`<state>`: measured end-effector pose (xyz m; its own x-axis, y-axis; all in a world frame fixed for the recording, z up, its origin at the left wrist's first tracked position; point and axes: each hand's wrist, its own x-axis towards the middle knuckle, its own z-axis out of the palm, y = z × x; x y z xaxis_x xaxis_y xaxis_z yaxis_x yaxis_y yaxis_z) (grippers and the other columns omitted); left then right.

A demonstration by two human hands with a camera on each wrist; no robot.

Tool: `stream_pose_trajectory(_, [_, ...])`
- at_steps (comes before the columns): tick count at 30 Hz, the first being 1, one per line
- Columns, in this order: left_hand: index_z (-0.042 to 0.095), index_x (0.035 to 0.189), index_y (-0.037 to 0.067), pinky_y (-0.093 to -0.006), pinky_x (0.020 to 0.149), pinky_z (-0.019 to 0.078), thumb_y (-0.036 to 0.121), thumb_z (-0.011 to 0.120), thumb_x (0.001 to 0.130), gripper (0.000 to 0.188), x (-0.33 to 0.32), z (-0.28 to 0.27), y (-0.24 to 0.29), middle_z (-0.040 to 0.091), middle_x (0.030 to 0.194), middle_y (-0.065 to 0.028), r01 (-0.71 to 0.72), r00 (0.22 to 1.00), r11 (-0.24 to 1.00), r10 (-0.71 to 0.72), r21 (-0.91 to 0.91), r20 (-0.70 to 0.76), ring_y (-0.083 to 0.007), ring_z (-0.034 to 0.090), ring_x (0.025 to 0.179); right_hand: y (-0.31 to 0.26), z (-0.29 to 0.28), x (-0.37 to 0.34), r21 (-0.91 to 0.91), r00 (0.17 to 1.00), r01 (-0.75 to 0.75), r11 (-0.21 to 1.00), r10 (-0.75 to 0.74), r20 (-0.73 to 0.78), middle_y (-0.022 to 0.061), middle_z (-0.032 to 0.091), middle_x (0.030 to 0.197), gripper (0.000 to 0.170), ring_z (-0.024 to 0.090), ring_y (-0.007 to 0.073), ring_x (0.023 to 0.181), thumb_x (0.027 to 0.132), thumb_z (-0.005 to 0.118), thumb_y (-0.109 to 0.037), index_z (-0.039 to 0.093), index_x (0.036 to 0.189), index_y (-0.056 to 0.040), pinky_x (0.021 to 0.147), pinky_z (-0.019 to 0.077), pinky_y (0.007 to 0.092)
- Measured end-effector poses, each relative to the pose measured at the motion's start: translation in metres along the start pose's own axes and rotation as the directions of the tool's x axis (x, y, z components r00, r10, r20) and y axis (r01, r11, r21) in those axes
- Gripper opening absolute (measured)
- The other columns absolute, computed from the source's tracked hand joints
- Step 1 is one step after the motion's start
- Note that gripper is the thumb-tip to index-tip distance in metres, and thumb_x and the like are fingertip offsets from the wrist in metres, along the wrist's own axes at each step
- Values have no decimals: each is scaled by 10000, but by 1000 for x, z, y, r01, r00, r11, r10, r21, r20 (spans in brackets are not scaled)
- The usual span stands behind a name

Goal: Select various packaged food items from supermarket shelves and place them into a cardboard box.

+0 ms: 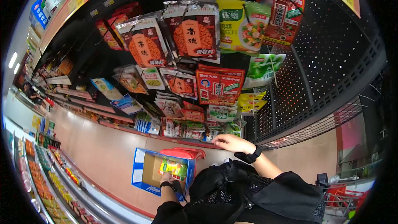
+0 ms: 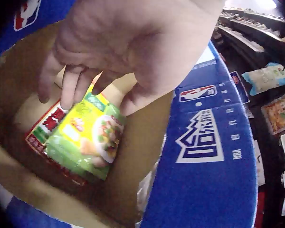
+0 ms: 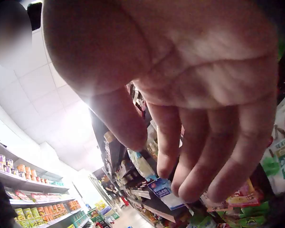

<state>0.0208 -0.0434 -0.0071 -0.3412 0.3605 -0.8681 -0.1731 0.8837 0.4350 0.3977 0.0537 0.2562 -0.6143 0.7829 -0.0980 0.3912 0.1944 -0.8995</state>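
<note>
My left hand [image 1: 169,179] [image 2: 128,47] is inside a blue cardboard box [image 1: 138,168] [image 2: 213,175], over a yellow-green seasoning packet [image 1: 176,169] [image 2: 80,137]. In the left wrist view its fingers hang apart from the thumb at the packet's upper end; whether they touch it is unclear. Beneath that packet shows a red-edged one [image 2: 35,137]. Near the lower shelf, my right hand [image 1: 235,144] [image 3: 180,95] hovers with nothing in it, its fingers loosely bent.
Hanging packets, red-brown [image 1: 195,33], yellow-green [image 1: 232,25] and red [image 1: 219,86], fill the dark rack ahead. A red object [image 1: 182,152] stands beside the box. Perforated panel [image 1: 323,45] and wire basket [image 1: 319,118] are at right; stocked shelves [image 1: 54,174] line the lower left.
</note>
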Motion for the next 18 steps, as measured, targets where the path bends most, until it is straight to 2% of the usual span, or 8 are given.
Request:
stream_pose_trajectory(3, [499,1006,39,-366,530,481,227,439,783,298,55,-20,-8,571,809,-154,-123,992,988,123,-95,-10,-264,572,580,3,-1,-7,15,999,-44,999,45,-19,113,580,898,273,541,203,861,833,432,-210,510,985,3,754,414,300])
stream_pose_trajectory(5, [555,942,-6,-366,574,476,234,474,758,313,18,-35,28,581,767,-197,-229,916,699,391,678,-94,-269,589,596,6,-1,-9,17,999,-43,999,44,-31,110,580,896,274,541,195,851,832,434,-211,510,985,3,749,414,295])
stream_pose_trajectory(6, [555,942,-6,-366,574,476,234,474,758,313,-16,-35,50,581,767,-197,-233,913,698,397,677,-96,-269,589,596,7,-1,-10,21,998,-47,999,48,-38,106,580,895,274,540,188,841,831,435,-212,510,984,3,744,414,290])
stream_pose_trajectory(9, [569,866,-40,-343,579,446,302,503,743,370,-123,-26,113,580,654,-168,-230,795,244,606,942,37,-233,585,615,9,-3,-10,38,996,-53,998,56,-63,95,578,890,270,535,173,820,829,438,-209,511,983,1,734,411,279])
stream_pose_trajectory(11, [574,807,-28,-323,579,431,328,513,741,367,-130,-30,143,589,698,-146,-444,781,303,593,843,199,-203,566,626,12,-3,-9,61,997,-21,998,26,-78,83,575,892,265,527,155,806,824,450,-205,512,984,-4,725,409,270])
stream_pose_trajectory(13, [552,880,-18,-363,677,431,304,493,775,344,-194,-7,191,558,833,-222,-592,739,203,523,780,425,-312,561,769,6,-6,-11,97,994,-27,995,37,-106,68,571,888,243,523,134,807,826,452,-176,513,983,-1,717,411,255])
stream_pose_trajectory(15, [538,893,-6,-300,658,425,227,505,789,257,-241,25,219,572,826,-149,-898,391,128,671,422,630,-195,550,744,8,-7,-11,246,991,4,969,28,-128,74,577,890,224,530,144,825,820,448,-151,523,969,-1,730,415,262])
stream_pose_trajectory(18, [464,1023,22,-265,691,423,161,507,802,264,-305,81,256,520,967,-72,-957,122,271,698,-102,706,-146,498,833,4,-13,-18,433,984,48,900,31,-174,68,579,880,198,528,130,830,817,438,-108,531,954,2,735,417,255])
